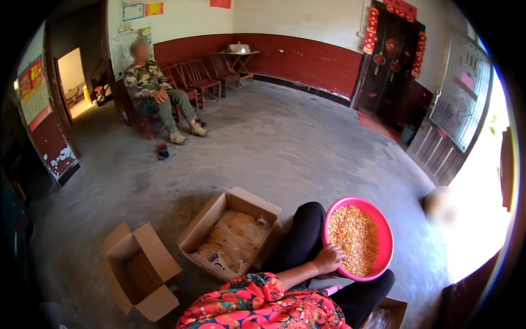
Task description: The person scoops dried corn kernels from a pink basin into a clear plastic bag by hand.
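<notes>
A pink plastic basin [388, 242], tilted slightly, rests over my dark-trousered legs [306, 230]. Orange-yellow corn kernels [355, 238] fill much of it. My left hand [330, 258] lies over the basin's near left rim, its fingers curled at the edge of the kernels. The far side of that hand's grip is hidden. My right hand is out of view. To the left of my knee stands an open cardboard box [207, 222], lined with a plastic bag [230, 242] that holds pale yellowish contents.
Another open cardboard box [141, 279] stands at the left. A third box [396, 310] shows partly below my right leg. Across the concrete floor [263, 140], a person [152, 88] sits near wooden chairs [201, 82], with a dark cup [162, 152] in front. An open door [456, 98] is at the right.
</notes>
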Action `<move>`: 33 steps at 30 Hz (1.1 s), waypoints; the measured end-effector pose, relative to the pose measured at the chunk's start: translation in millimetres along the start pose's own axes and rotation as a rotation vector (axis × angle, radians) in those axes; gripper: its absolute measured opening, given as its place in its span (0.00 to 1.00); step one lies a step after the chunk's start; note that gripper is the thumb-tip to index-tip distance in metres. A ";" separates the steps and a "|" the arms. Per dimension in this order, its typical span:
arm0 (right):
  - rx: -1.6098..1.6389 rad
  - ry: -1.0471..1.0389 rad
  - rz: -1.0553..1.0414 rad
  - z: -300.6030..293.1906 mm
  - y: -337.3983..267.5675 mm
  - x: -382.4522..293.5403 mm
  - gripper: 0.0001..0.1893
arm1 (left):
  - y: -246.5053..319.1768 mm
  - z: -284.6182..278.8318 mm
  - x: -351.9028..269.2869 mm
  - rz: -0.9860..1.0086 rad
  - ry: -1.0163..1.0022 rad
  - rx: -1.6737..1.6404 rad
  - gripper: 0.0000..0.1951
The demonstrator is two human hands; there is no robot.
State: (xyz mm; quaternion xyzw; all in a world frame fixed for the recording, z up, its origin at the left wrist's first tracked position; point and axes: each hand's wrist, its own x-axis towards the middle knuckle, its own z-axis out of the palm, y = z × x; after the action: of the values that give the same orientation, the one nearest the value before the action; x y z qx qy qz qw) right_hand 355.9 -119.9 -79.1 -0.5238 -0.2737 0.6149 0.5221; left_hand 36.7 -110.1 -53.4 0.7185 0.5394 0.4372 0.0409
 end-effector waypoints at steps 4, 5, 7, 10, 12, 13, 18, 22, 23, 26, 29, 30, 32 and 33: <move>-0.030 -0.018 -0.036 0.0 -2.3 10.6 0.30 | -0.2 2.6 -0.1 -0.007 0.013 0.000 0.03; -0.040 -0.029 -0.052 -1.4 -3.1 14.9 0.30 | 0.7 1.8 -0.1 -0.004 0.012 -0.004 0.03; -0.118 -0.077 -0.186 -7.2 -5.0 32.4 0.30 | 0.2 -0.8 -0.4 -0.009 0.017 -0.003 0.03; -0.643 -0.035 -0.558 -8.5 -13.4 67.8 0.31 | 1.7 -5.5 -1.2 -0.037 -0.073 0.032 0.05; -1.074 0.035 -0.831 7.7 -17.0 86.2 0.32 | -1.5 0.7 0.5 -0.022 -0.055 0.003 0.05; -1.262 0.115 -0.862 18.4 -17.7 90.6 0.32 | -1.6 2.0 0.1 -0.021 -0.055 0.002 0.05; -1.337 -0.042 -0.679 36.8 -49.1 117.5 0.22 | -3.3 4.3 -1.2 -0.015 0.018 -0.014 0.03; -1.300 -0.014 -0.542 36.7 -56.7 139.1 0.13 | -1.8 4.3 0.6 -0.017 0.011 -0.018 0.03; -1.302 -0.010 -0.541 35.3 -56.0 142.8 0.13 | -0.7 4.3 1.2 -0.013 0.004 -0.020 0.03; -1.494 0.123 -0.472 53.8 -55.7 134.8 0.13 | -0.5 -0.1 -0.3 -0.018 -0.004 -0.017 0.03; -1.513 0.146 -0.497 57.5 -55.2 124.2 0.13 | -0.2 -1.4 -0.7 -0.019 -0.001 -0.013 0.03; -1.486 0.147 -0.516 56.8 -55.3 121.2 0.13 | 0.2 -0.8 -0.6 -0.012 0.007 -0.007 0.03; -1.459 0.148 -0.533 56.1 -56.2 117.0 0.13 | 1.2 0.0 -0.8 -0.016 0.003 -0.009 0.03; -1.475 0.152 -0.522 56.1 -57.2 115.6 0.13 | 1.4 0.3 -0.4 -0.018 0.000 -0.011 0.03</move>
State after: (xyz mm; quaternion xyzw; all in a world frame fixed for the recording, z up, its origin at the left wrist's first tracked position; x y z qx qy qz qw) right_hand 335.0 16.7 -53.0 -0.6946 -0.6889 0.0942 0.1843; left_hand 37.9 -110.9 -53.0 0.7134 0.5434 0.4397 0.0491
